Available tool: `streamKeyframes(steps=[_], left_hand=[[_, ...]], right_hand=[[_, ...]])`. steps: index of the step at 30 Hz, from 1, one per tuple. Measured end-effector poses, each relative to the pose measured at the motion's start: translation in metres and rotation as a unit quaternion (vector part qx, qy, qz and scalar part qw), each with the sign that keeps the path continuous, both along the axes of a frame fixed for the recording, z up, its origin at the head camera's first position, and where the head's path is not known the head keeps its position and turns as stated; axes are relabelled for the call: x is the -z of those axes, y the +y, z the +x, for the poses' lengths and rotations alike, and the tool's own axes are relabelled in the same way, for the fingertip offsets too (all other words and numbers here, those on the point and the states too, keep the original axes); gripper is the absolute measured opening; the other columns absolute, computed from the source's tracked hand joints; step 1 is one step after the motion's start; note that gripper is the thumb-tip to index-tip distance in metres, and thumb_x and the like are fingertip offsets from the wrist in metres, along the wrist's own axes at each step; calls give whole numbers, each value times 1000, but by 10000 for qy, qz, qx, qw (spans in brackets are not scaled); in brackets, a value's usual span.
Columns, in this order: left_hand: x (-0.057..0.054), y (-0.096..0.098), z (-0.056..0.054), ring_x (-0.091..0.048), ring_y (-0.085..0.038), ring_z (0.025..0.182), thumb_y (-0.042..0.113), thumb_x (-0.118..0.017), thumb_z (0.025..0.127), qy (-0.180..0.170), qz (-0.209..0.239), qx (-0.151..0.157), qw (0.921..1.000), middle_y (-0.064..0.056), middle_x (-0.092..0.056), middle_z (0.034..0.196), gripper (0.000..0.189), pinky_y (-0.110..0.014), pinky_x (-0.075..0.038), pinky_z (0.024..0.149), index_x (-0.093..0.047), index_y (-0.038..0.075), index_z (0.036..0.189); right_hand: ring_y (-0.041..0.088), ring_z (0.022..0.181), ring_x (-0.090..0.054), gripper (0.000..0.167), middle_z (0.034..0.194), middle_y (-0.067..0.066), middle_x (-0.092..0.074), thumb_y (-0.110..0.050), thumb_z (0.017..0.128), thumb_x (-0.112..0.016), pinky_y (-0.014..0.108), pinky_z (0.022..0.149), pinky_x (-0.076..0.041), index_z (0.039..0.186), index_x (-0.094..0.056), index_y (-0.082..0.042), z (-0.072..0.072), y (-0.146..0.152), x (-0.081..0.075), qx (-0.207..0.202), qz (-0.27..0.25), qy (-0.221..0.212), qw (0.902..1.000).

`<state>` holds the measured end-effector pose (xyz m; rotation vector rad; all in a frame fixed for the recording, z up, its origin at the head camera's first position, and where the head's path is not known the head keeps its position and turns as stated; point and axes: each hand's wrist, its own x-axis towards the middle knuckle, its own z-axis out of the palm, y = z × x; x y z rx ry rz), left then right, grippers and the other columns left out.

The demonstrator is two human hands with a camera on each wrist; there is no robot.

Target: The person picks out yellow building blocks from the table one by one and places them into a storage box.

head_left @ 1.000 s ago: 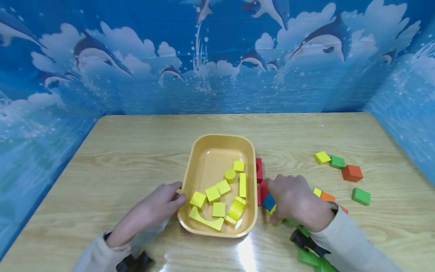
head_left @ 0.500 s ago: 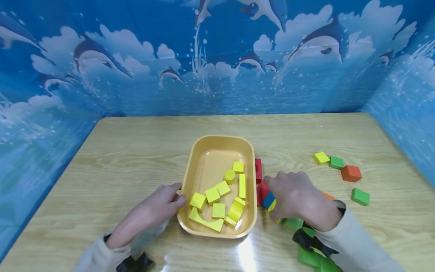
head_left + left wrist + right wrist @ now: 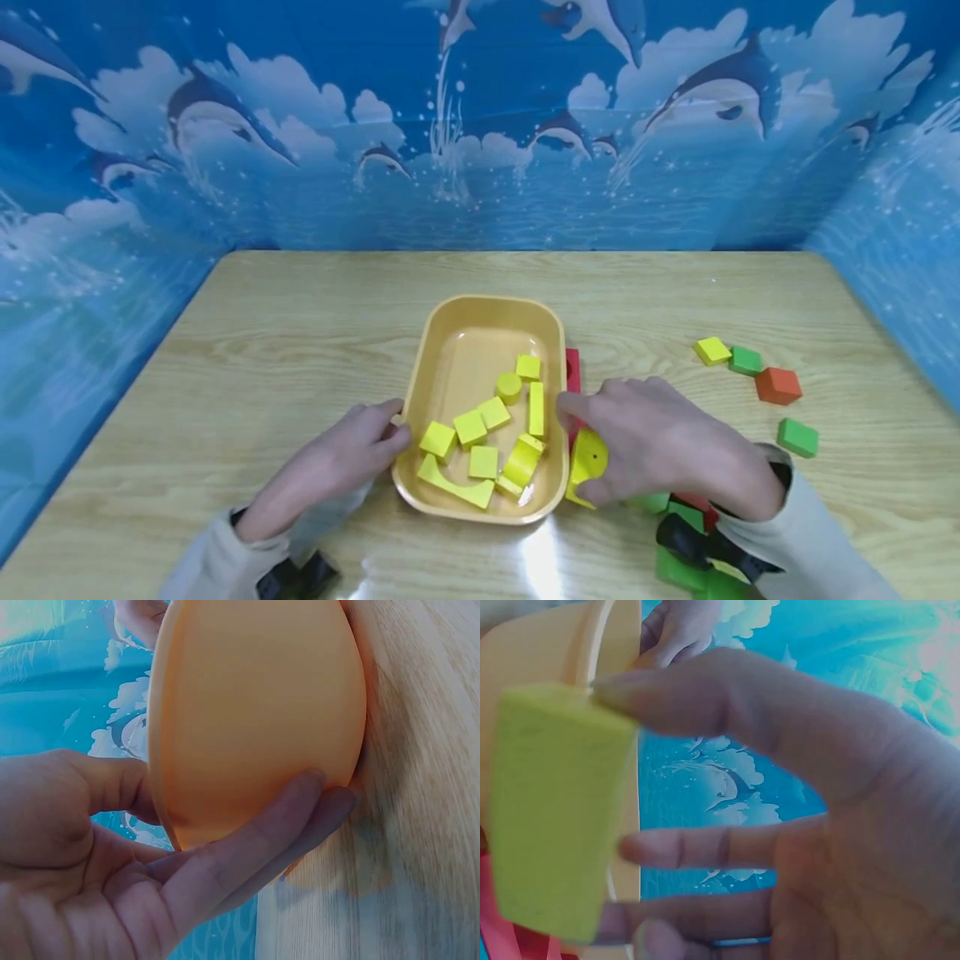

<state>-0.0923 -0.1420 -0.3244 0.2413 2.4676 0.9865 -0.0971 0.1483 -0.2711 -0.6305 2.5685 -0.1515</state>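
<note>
A tan plastic tray (image 3: 487,302) lies on the table with several yellow blocks (image 3: 470,428) in its middle and near half. At its left side my left hand (image 3: 358,446) grips the rim, thumb over the edge and fingers along the outer wall (image 3: 262,712). My right hand (image 3: 648,437) pinches a yellow block (image 3: 588,460) between thumb and fingers, close beside the tray's right rim. The right wrist view shows this block (image 3: 559,817) raised near the tray wall. A red block (image 3: 573,371) lies along the tray's right side, partly hidden by the right hand.
Several green blocks (image 3: 678,567) and a red one lie under the right wrist, partly covered. Farther right are a yellow block (image 3: 712,351), a green block (image 3: 746,360), an orange-red block (image 3: 779,387) and another green block (image 3: 798,437). Dolphin-printed cloth (image 3: 480,125) surrounds the table.
My right hand has taken a yellow block up from the pile and moved slightly left toward the tray rim. My left hand and the tray stay in place.
</note>
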Motion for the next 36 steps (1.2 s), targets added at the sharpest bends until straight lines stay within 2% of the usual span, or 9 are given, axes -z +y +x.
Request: streamKeyframes(steps=[5, 9, 14, 18, 23, 28, 33, 36], left_hand=[[0, 0, -1, -47, -13, 55, 12, -48, 93, 143, 106, 81, 9998, -2, -53, 64, 41, -25, -38, 48, -51, -10, 127], [0, 0, 0, -48, -13, 56, 12, -48, 92, 234, 148, 101, 9996, -2, -53, 64, 31, -25, -39, 48, -56, -7, 116], [1, 0, 0, -47, -13, 56, 12, -48, 92, 243, 133, 95, 9996, -1, -52, 63, 27, -25, -38, 48, -57, -4, 112], [0, 0, 0, -47, -13, 56, 13, -48, 93, 164, 109, 78, 9998, -2, -52, 63, 33, -25, -38, 49, -56, -6, 118], [-1, 1, -1, -49, -15, 57, 15, -49, 93, -72, 11, -17, 10000, -4, -55, 66, 45, -27, -39, 50, -49, -8, 132], [0, 1, -1, -49, -14, 57, 13, -48, 93, -35, 35, -6, 10000, -4, -55, 66, 43, -27, -40, 50, -49, -8, 131], [-1, 2, -1, -48, -14, 56, 13, -47, 93, 22, -1, 12, 10000, -3, -55, 65, 43, -26, -38, 49, -50, -7, 131], [-2, 2, -1, -48, -14, 56, 14, -47, 93, 7, -28, 11, 10000, -3, -55, 65, 45, -26, -38, 49, -49, -7, 133]], right_hand=[[11, 51, -35, 45, 57, -7, -38, -43, 66, -80, 30, 50, -27, 103, -60, -29, 2, 6, -6, -227, -498, 180, 9983], [11, 52, -39, 41, 58, -9, -41, -47, 67, -78, 30, 50, -29, 98, -58, -31, 1, 8, -8, -313, -812, 245, 9959], [6, 50, -37, 36, 59, -12, -43, -48, 69, -77, 26, 49, -30, 91, -55, -29, -1, 8, -7, -444, -1299, 382, 9898], [4, 46, -30, 36, 54, -11, -32, -47, 71, -78, 24, 47, -25, 86, -53, -26, -3, 8, -6, -377, -1817, 380, 9819], [4, 41, -29, 37, 51, -12, -30, -49, 75, -76, 24, 45, -29, 87, -53, -22, -5, 6, -3, -230, -2292, 603, 9712], [4, 42, -35, 39, 51, -12, -38, -49, 74, -77, 24, 46, -33, 87, -53, -21, -6, -6, 9, 25, -2486, 1109, 9622], [4, 46, -33, 43, 55, -10, -38, -46, 73, -79, 23, 45, -30, 90, -53, -17, -8, -20, 29, -63, -2351, 1886, 9535], [6, 49, -34, 44, 58, -7, -40, -45, 73, -80, 23, 44, -29, 92, -54, -15, -9, -27, 40, -144, -2120, 2132, 9536]])
